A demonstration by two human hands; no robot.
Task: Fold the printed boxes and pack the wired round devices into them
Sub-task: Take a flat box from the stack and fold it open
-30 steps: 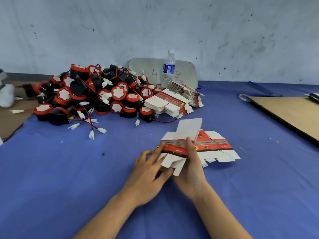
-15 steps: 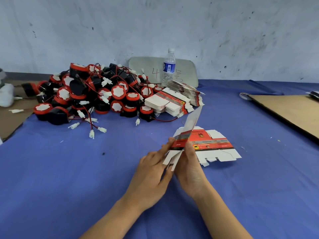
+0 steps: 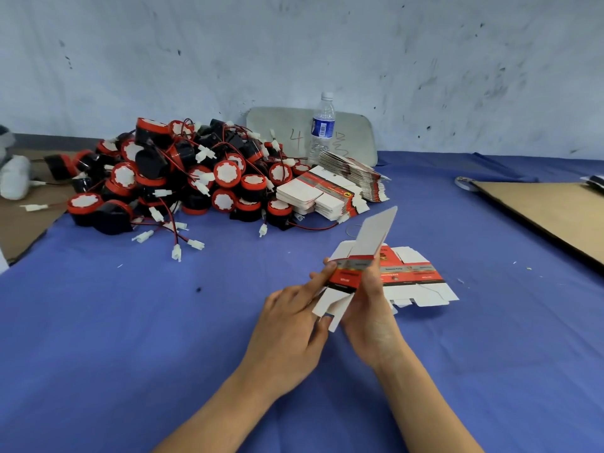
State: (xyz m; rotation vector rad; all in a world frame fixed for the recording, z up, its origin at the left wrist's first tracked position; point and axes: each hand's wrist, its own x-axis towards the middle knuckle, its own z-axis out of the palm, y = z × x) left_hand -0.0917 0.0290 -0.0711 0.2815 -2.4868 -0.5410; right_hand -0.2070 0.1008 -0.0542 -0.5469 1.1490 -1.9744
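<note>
Head view. Your right hand (image 3: pixel 369 308) wraps the half-opened printed box (image 3: pixel 351 273) from the right. Your left hand (image 3: pixel 287 325) pinches its left edge, forefinger along the red band, thumb seemingly under the bottom flap (partly hidden). The box sits between both hands, just above the worktop (image 3: pixel 130 322), top flap standing up. Square the sleeve along its creases before tucking the bottom flaps. A flat blank (image 3: pixel 421 277) lies just beyond your right hand. The wired round devices (image 3: pixel 183 178) are heaped well apart, far left.

A handwritten "4" stands on the grey board (image 3: pixel 287 125) against the wall, an unreadable scribble beside it. Print on the bottle label (image 3: pixel 323 125) and the held box (image 3: pixel 349 273) is too small to read.
</note>
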